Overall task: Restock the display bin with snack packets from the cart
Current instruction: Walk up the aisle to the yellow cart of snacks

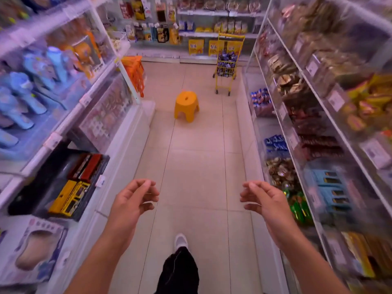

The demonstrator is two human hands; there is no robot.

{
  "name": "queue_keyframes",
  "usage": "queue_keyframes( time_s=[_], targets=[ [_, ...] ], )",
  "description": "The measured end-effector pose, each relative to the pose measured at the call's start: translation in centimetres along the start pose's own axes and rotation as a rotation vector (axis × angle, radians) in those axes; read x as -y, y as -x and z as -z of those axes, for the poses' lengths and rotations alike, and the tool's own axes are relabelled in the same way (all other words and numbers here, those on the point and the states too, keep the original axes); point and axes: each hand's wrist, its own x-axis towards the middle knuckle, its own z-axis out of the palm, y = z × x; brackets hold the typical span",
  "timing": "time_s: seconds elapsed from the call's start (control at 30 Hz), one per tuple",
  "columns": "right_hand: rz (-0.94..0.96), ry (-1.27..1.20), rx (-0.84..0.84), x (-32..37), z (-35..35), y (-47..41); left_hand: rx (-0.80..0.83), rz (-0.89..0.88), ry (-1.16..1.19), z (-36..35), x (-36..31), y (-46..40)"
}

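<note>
Left hand [132, 200] and right hand [265, 199] loosely curled, holding nothing; yellow wire cart [227, 62] of blue snack packets [227, 60], probably foil, well ahead past yellow plastic stool [186, 106].

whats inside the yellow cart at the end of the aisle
The yellow cart holds a heap of blue snack packets, seen through its wire sides. Anything beneath the heap is covered.

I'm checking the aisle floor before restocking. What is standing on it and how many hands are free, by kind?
Cart, yellow, with blue packets inside: 1
Stool, yellow: 1
Hands, both holding nothing: 2, the left hand and the right hand
Total: 4
</note>
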Motion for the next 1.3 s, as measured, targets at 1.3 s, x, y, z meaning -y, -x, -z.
queue_keyframes(
  time_s=[1.3],
  targets=[
    [-0.075,0.058,-0.022,26.8,-9.7,-96.8,-0.095,0.106,-0.015,-25.0,-17.7,-98.1]
  ],
)
